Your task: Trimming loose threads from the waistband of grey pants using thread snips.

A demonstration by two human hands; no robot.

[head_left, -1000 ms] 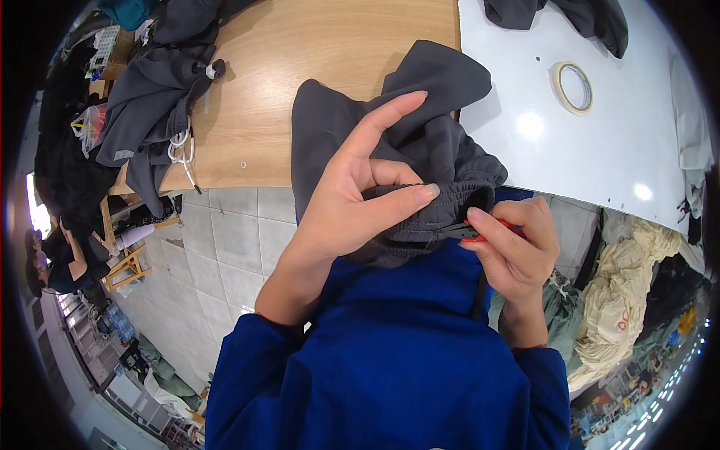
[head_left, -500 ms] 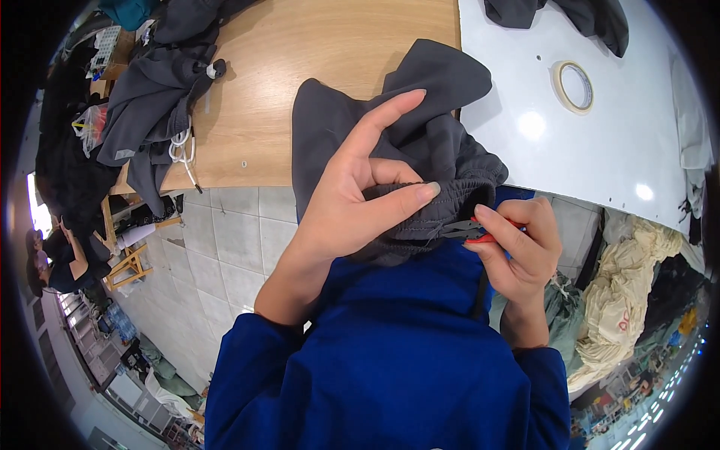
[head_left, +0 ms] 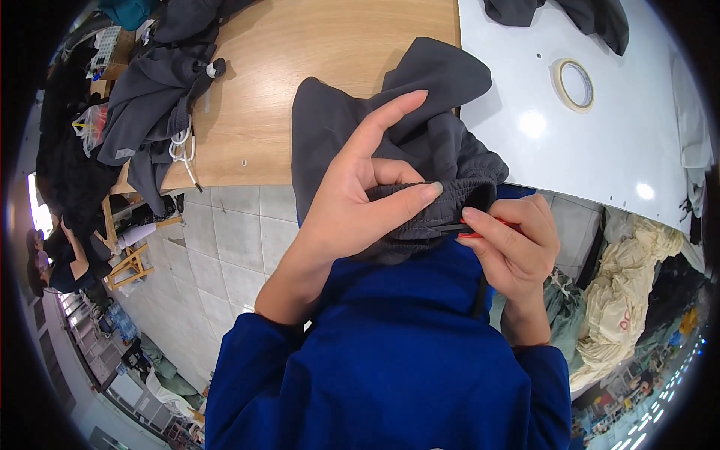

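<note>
A dark grey garment (head_left: 341, 124) with a gathered elastic waistband hangs over the table's near edge toward my lap. My left hand (head_left: 341, 199) pinches the waistband (head_left: 439, 206) between the thumb and the curled fingers, with its index finger stretched up and away. In my right hand (head_left: 517, 244) are small thread snips (head_left: 452, 227) with red handles and dark grey blades. The blades lie against the waistband, just right of my left thumb, and now look closed together. Their tips are hard to make out against the dark cloth.
A roll of tape (head_left: 573, 85) lies on the white tabletop (head_left: 517, 157) at the right. Grey garments with a white cord (head_left: 181, 150) are heaped on the wooden table's (head_left: 255, 67) left side. Cream cloth (head_left: 622, 292) is piled at lower right. A person (head_left: 67, 255) is at far left.
My right hand has moved slightly left, and the snips' blades have gone from spread to closed at the waistband. My left hand keeps its hold almost unmoved.
</note>
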